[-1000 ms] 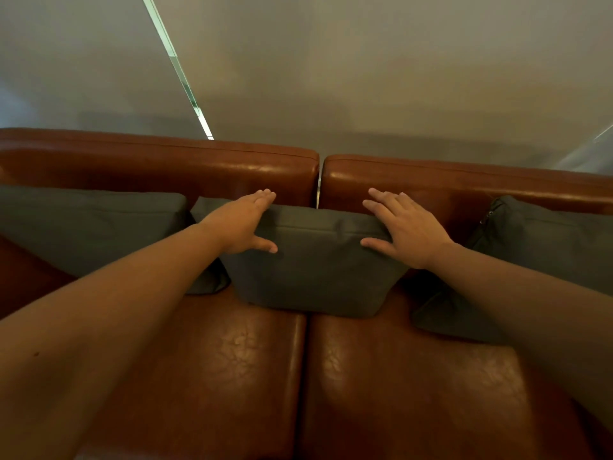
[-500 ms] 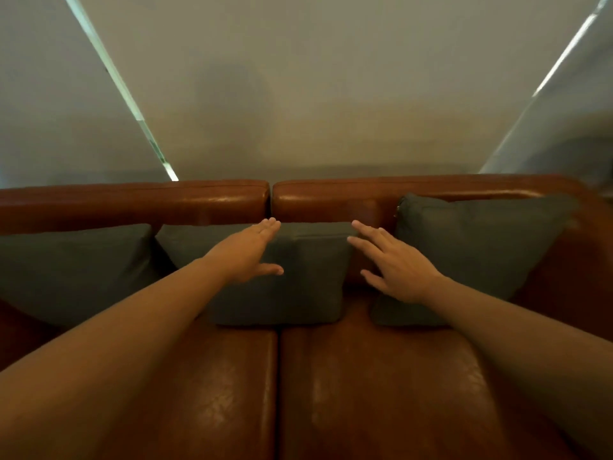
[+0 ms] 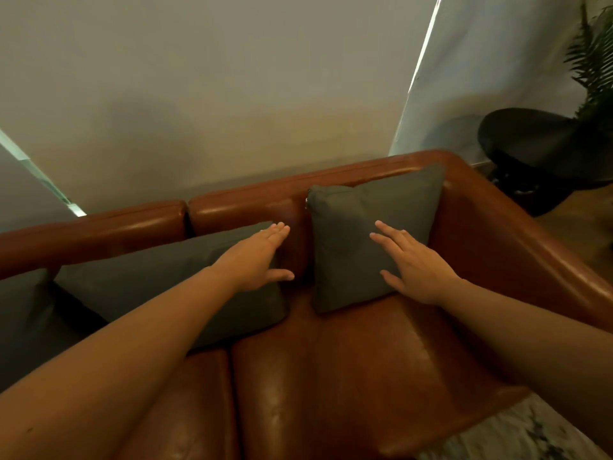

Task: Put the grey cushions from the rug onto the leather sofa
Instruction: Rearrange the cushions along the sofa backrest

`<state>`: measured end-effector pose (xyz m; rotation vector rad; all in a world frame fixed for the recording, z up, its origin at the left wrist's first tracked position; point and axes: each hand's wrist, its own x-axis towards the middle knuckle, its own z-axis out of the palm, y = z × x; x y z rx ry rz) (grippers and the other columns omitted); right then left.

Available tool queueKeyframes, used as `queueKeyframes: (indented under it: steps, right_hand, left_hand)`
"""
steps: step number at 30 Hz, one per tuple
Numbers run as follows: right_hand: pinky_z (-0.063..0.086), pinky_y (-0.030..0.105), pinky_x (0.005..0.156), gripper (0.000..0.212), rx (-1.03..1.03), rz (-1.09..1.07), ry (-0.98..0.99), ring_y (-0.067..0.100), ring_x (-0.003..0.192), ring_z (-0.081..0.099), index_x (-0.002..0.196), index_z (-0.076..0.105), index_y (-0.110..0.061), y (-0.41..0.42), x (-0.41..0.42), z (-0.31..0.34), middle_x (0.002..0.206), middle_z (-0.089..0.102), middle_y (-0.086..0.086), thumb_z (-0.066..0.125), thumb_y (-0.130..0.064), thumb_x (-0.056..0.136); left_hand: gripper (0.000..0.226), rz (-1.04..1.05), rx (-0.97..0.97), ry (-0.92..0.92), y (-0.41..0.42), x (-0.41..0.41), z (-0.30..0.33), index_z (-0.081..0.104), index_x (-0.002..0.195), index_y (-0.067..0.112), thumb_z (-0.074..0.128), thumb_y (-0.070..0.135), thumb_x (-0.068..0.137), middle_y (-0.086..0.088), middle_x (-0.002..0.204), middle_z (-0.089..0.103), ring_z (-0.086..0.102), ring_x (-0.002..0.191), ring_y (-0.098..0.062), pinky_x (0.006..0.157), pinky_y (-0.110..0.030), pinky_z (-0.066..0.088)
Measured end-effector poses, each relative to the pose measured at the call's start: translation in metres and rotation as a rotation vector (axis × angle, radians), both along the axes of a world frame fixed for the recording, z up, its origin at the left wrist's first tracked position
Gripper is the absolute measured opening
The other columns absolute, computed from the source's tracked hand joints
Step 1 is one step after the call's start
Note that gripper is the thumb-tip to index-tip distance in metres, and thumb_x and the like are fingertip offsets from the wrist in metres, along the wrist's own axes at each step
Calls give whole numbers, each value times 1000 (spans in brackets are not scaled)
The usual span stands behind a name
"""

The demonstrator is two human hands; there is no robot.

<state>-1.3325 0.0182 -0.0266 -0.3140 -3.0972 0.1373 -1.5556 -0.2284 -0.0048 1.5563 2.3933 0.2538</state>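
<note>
Three grey cushions lean against the back of the brown leather sofa (image 3: 348, 366). The right cushion (image 3: 358, 227) stands upright near the sofa's right arm. My right hand (image 3: 414, 263) lies flat and open over its lower right part. The middle cushion (image 3: 149, 280) leans back, and my left hand (image 3: 258, 257) rests open at its right end, fingers together and thumb out. The left cushion (image 3: 23, 320) is partly cut off at the frame's left edge. Neither hand grips anything.
A pale wall (image 3: 232, 94) rises behind the sofa. A black round side table (image 3: 537, 144) and a green fern (image 3: 593, 61) stand right of the sofa's arm. A patterned rug (image 3: 517, 436) shows at the bottom right.
My view has swung right, bringing the sofa's right arm and the table in. My right hand moved off the middle cushion onto the right cushion. My left hand shifted to the middle cushion's right end.
</note>
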Motion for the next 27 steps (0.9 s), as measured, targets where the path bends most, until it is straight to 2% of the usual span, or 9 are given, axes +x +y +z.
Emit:
queueKeyframes:
  steps: [5,8,12,15,18,21,23,24,27]
  right_hand:
    - [26,33,111,74,-31,-56,29,25,144,21,152,19,-22,78,4,-4,162,9,1,60,-38,92]
    - [24,32,112,74,-40,-9,-4,23,145,18,152,18,-23,130,0,-10,162,7,0,59,-39,92]
    - [25,33,113,77,-82,55,-94,21,145,15,152,15,-24,204,-7,-12,162,4,-2,60,-40,92]
    - [27,36,113,81,-84,116,-110,22,145,14,153,15,-25,255,-22,-11,162,6,-2,63,-42,89]
    - [22,36,115,89,-91,120,-89,22,146,13,152,17,-24,290,-35,-16,162,8,0,70,-46,83]
    - [14,36,113,101,-133,73,-69,24,147,7,153,14,-26,313,-41,-25,162,1,-2,75,-51,76]
    - [12,39,115,111,-162,43,-57,25,148,1,154,8,-26,323,-45,-29,162,-7,-3,77,-55,72]
    - [12,39,115,116,-180,34,-58,25,148,0,154,5,-26,328,-49,-32,162,-10,-2,78,-56,69]
    - [16,46,116,133,-274,-55,-73,24,148,-2,154,-4,-26,333,-58,-36,162,-16,-1,83,-59,59]
  left_hand:
    - [98,5,-2,13,78,12,-1,6,154,17,62,57,84,-3,161,6,6,146,-15,118,-30,11]
    - [100,65,6,30,131,20,-9,7,154,18,59,64,82,-2,161,8,9,146,-16,117,-31,12]
    - [110,104,-55,21,214,35,-23,1,154,18,60,69,77,-2,161,2,3,146,-17,111,-28,-1]
    - [120,139,-48,73,268,34,-31,-4,153,15,63,73,71,-4,161,-4,-7,146,-18,115,-33,-5]
    - [131,180,-49,157,302,28,-39,-9,153,16,63,79,63,-6,161,-11,-16,145,-21,115,-38,-10]
    - [141,239,-151,157,316,19,-49,-20,150,19,66,82,57,-7,159,-20,-22,143,-24,114,-43,-13]
    - [145,298,-241,95,314,14,-55,-25,148,20,67,82,55,-9,160,-13,-13,146,-27,116,-46,-8]
    - [145,319,-273,92,312,14,-59,-24,148,20,67,82,54,-10,161,-3,-1,147,-28,118,-47,-3]
    - [132,328,-262,195,302,23,-66,0,153,19,66,82,57,-8,148,32,28,135,-28,115,-44,15]
